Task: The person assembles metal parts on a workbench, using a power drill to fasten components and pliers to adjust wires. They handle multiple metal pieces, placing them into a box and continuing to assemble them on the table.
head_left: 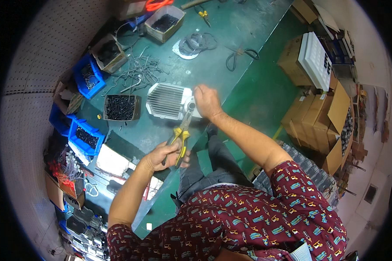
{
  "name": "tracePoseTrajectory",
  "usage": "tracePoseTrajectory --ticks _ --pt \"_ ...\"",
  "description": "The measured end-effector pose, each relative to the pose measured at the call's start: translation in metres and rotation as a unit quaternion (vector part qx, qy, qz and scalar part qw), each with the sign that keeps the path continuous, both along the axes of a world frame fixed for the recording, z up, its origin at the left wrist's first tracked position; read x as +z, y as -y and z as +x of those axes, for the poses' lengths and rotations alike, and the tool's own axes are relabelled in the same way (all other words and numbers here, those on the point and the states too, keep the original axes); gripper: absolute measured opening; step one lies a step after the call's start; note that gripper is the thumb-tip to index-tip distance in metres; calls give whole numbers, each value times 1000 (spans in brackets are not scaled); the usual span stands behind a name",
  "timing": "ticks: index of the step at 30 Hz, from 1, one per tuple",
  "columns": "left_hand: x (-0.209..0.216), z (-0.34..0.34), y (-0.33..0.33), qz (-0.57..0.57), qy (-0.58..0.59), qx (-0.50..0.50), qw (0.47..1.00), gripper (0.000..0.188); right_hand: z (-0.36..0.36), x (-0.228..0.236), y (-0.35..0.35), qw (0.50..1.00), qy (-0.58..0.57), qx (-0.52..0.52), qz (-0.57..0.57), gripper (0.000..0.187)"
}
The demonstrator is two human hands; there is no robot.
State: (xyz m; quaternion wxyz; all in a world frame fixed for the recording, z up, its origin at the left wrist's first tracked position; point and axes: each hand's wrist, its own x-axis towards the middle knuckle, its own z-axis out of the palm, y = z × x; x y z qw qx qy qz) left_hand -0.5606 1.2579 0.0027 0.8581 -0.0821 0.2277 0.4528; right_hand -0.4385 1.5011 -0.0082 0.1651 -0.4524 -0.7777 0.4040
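Observation:
A silver metal housing with a row of cooling fins point(167, 102) lies on the green-topped bench. My left hand point(172, 153) is closed round the yellow-and-black handles of a pair of pliers point(181, 134). The jaws of the pliers reach up to a round fitting point(190, 105) at the housing's right end. Whether they grip it, I cannot tell. At that same end my right hand point(208, 102) has its fingers curled against the housing; the fingertips are partly hidden.
Left of the housing stands a box of black screws point(120, 108), with loose bent metal rods point(141, 69) behind it. Blue bins point(89, 76) line the bench's left side. Scissors point(239, 56) lie near the far right edge. Cardboard boxes point(315, 117) stand on the right.

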Motion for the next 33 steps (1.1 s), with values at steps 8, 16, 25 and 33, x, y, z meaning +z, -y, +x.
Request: tracePoseTrajectory --ticks 8,16,25,33 --pt "-13 34 14 -43 -44 26 998 33 1 -4 8 999 -38 6 25 31" --pt "-8 178 -49 -47 -2 350 935 29 1 6 1 999 0 21 25 33" --pt "-14 101 -6 52 35 228 972 40 0 -12 -4 999 -8 20 36 34" --pt "-10 -35 -3 -17 27 -56 998 27 -4 -2 -2 1000 12 17 13 33"
